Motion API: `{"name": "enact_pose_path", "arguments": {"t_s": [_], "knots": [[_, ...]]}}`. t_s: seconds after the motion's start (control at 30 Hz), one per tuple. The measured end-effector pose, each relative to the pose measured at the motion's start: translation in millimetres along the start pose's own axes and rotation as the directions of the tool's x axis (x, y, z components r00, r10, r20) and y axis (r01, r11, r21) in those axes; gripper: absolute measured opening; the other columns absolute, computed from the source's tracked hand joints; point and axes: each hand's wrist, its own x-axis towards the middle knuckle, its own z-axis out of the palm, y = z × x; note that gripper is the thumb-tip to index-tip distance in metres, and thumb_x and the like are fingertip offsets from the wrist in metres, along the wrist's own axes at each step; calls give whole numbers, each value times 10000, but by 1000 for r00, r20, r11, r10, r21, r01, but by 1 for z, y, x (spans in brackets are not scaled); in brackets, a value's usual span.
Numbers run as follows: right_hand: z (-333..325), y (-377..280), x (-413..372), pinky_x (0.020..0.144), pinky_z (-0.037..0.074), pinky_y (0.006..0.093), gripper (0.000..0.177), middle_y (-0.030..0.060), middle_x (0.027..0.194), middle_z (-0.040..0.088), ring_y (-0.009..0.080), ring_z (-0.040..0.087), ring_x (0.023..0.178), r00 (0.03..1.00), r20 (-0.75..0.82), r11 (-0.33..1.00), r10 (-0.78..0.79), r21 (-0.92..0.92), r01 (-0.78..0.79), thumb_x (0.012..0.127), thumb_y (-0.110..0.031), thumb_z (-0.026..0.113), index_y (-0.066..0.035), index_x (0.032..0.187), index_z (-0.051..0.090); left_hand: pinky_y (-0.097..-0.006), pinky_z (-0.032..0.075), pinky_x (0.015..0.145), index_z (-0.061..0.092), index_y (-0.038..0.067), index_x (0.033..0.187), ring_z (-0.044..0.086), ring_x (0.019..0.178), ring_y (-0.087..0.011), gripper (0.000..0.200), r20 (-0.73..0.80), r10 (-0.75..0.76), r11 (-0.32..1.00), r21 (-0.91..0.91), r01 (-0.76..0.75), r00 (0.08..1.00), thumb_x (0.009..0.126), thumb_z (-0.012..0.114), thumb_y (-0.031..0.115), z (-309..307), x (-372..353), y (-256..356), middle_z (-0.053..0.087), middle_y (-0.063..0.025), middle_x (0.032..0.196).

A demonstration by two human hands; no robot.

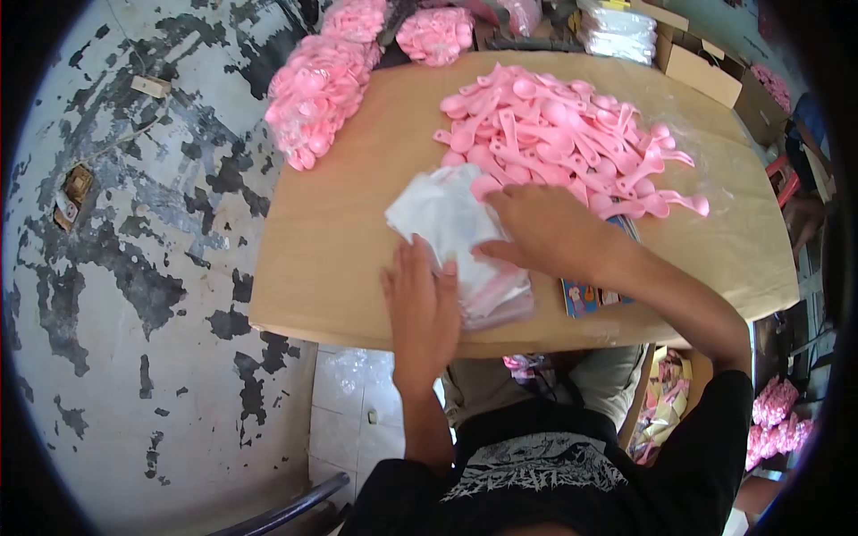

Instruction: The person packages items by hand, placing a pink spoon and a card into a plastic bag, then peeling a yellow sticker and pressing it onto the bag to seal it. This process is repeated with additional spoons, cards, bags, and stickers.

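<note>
A stack of white, see-through plastic bags (447, 214) lies on the brown-covered table right before me. My left hand (420, 299) rests along the stack's left edge, fingers stretched out and thumb apart. From the right, my right hand (554, 230) reaches over the bags' right side, its thumb spread from the bent fingers and its fingertips beside a pink spoon (484, 186). Behind it is a large heap of pink plastic scoop spoons (554, 134). Partly under my right forearm lie colourful printed cards (581, 299).
Filled bags of pink spoons (322, 98) stand at the table's back left corner, another bundle (435, 36) beside them. Cardboard boxes (702, 67) and packed clear bags (618, 34) are at the back right. A box of packets (666, 393) sits below the table's right side. A peeling wall (179, 268) borders the left.
</note>
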Motion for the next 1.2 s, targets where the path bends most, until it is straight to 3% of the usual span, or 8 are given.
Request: {"name": "enact_pose_path", "arguments": {"t_s": [0.17, 0.37, 0.47, 0.57, 0.77, 0.93, 1.07, 1.2], "knots": [[-3, 16, -12, 687, 490, 398, 385, 220, 807, 641, 356, 637, 769, 997, 33, 908, 72, 411, -79, 886, -313, 611, 56, 995, 581, -507, 119, 1131, 307, -74, 1402, 206, 1370, -468, 641, -45, 138, 990, 47, -136, 989, 963, 458, 367, 17, 5, 7, 252, -373, 1428], [-8, 23, -19, 683, 476, 460, 232, 218, 753, 632, 357, 641, 736, 989, 106, 936, 98, 328, -128, 876, -195, 616, 30, 926, 588, -505, 213, 1106, 449, 1, 1347, 252, 1361, -454, 513, -138, 292, 956, 11, -294, 946, 919, 559, 262, 15, 2, 11, 307, -299, 1444], [7, 36, -23, 586, 456, 395, 182, 187, 651, 584, 294, 587, 578, 994, -100, 971, -33, 234, 56, 903, -175, 593, 5, 878, 599, -486, 268, 1087, 541, 35, 1276, 317, 1338, -441, 423, -82, 320, 946, -31, -323, 944, 897, 584, 220, 15, 0, 7, 398, -222, 1424], [4, 34, -21, 683, 476, 441, 268, 215, 764, 633, 360, 632, 735, 990, -134, 884, 48, 467, 20, 912, -218, 564, 26, 813, 613, -461, 296, 1078, 596, 55, 1220, 353, 1328, -413, 360, -80, 327, 945, 18, -327, 942, 882, 584, 177, 16, -3, 9, 462, -172, 1396], [-15, 36, -21, 661, 490, 395, 203, 177, 739, 645, 290, 652, 680, 998, -13, 942, 56, 333, -49, 912, -160, 560, 21, 861, 636, -434, 282, 1092, 614, 61, 1191, 358, 1337, -368, 331, -97, 317, 948, -1, -319, 943, 869, 581, 133, 16, -3, 10, 476, -160, 1388], [-30, 38, -28, 570, 486, 324, 169, 143, 684, 629, 199, 636, 599, 959, -270, 826, 88, 557, 81, 902, -127, 557, 8, 925, 657, -461, 246, 1107, 605, 67, 1207, 361, 1325, -413, 394, -59, 361, 928, 117, -353, 931, 868, 628, 268, 8, -3, 10, 441, -172, 1415], [-47, 11, -59, 532, 478, 307, 163, 120, 712, 657, 206, 620, 558, 957, -252, 769, -144, 580, 269, 865, -133, 609, -2, 943, 666, -411, 238, 1080, 557, -16, 1236, 398, 1282, -324, 482, -138, 275, 783, -543, -305, 952, 912, 582, 339, 2, -9, 48, 464, -182, 1355], [-57, 9, -87, 610, 472, 280, 200, 84, 840, 663, 202, 610, 664, 991, -66, 885, -117, 446, 135, 772, -151, 735, -71, 947, 680, -239, 470, 795, 489, -85, 1260, 648, 890, -176, 416, -32, 184, 572, -810, -133, 982, 1021, 412, 246, 14, -10, 72, 685, -114, 974]]}}
